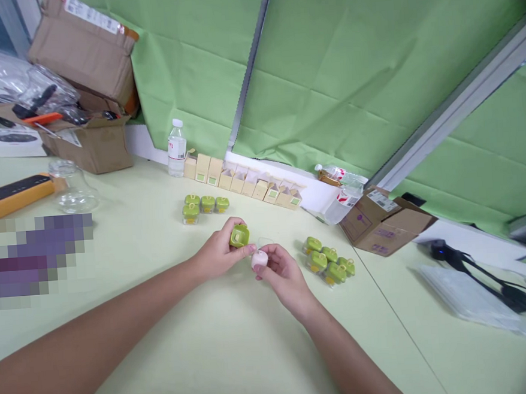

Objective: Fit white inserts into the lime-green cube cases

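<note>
the left hand (219, 255) grasps a small green jar (239, 236) over the table (202, 351) middle. the right hand (284, 275) pinches a pink piece (259, 258) just beside it. 4 closed jars (203, 205) stand far left, a second group (329, 263) near right.

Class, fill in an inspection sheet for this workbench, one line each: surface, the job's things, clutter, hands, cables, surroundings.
Surface: pale green table, matt, with a seam line on the right.
Job's things: green piece and pink piece, both held; left cluster and right cluster of similar green pieces on the table.
Clutter: water bottle, row of small cartons, glass flask, brown box, plastic bags.
Hands: left hand, fingers closed on the green piece; right hand, fingers pinching the pink piece.
Cables: black cable at the right; power strip at the left.
Surroundings: green cloth hung behind; stacked cardboard boxes at the far left.
</note>
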A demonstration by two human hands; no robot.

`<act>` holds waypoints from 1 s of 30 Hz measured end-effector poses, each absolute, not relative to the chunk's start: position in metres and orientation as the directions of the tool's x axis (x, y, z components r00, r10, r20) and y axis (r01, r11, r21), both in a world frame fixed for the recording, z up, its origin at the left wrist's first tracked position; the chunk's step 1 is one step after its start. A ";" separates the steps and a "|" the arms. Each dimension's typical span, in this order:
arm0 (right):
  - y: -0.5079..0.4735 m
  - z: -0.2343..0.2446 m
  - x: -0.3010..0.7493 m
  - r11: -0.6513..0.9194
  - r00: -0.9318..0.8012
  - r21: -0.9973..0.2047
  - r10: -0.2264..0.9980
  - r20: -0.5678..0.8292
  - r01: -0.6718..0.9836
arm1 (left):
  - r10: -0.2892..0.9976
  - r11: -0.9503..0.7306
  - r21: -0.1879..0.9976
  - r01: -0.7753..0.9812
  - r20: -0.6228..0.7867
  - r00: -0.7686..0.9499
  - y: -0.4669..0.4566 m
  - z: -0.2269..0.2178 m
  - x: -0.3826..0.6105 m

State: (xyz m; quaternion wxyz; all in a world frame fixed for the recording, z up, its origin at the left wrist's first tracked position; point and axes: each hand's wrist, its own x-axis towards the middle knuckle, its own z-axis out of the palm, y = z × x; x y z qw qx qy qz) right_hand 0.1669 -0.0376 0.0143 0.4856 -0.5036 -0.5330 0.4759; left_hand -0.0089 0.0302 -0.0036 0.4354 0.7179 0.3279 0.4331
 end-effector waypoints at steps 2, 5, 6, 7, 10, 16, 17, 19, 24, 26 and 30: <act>-0.037 0.013 0.167 0.053 -0.026 -0.995 0.998 0.051 0.079 | 0.831 -0.450 0.881 0.145 0.353 0.430 0.029 -0.001 -0.010; -0.037 0.012 0.167 0.062 -0.034 -0.994 0.998 0.059 0.090 | 0.809 -0.499 0.844 0.198 0.372 0.456 0.027 0.003 -0.012; -0.037 0.012 0.167 0.062 -0.037 -0.994 0.998 0.059 0.092 | 0.804 -0.512 0.833 0.211 0.378 0.459 0.027 0.004 -0.012; -0.037 0.012 0.168 0.062 -0.039 -0.994 0.998 0.058 0.093 | 0.800 -0.524 0.821 0.227 0.384 0.461 0.026 0.005 -0.013; -0.038 0.013 0.168 0.058 -0.042 -0.994 0.998 0.055 0.096 | 0.792 -0.561 0.773 0.294 0.400 0.461 0.025 0.006 -0.013; -0.038 0.012 0.169 0.076 -0.047 -0.991 0.996 0.071 0.109 | 0.795 -0.563 0.754 0.339 0.381 0.471 0.023 0.006 -0.012; -0.038 0.011 0.169 0.085 -0.050 -0.990 0.996 0.079 0.115 | 0.801 -0.556 0.759 0.338 0.382 0.461 0.024 0.007 -0.012; -0.037 0.010 0.169 0.112 -0.052 -0.983 0.993 0.106 0.146 | 0.818 -0.542 0.773 0.329 0.397 0.415 0.026 0.008 -0.013; -0.040 0.011 0.173 0.259 -0.065 -0.856 0.964 0.258 0.448 | 0.887 -0.446 0.837 0.318 0.364 0.285 0.035 0.008 -0.018; -0.041 0.011 0.176 0.369 -0.134 -0.689 0.919 0.371 0.623 | 0.905 -0.406 0.858 0.316 0.330 0.268 0.038 0.007 -0.019; -0.037 0.004 0.181 0.505 -0.317 -0.320 0.813 0.488 0.802 | 0.902 -0.393 0.881 0.263 0.314 0.297 0.040 0.002 -0.018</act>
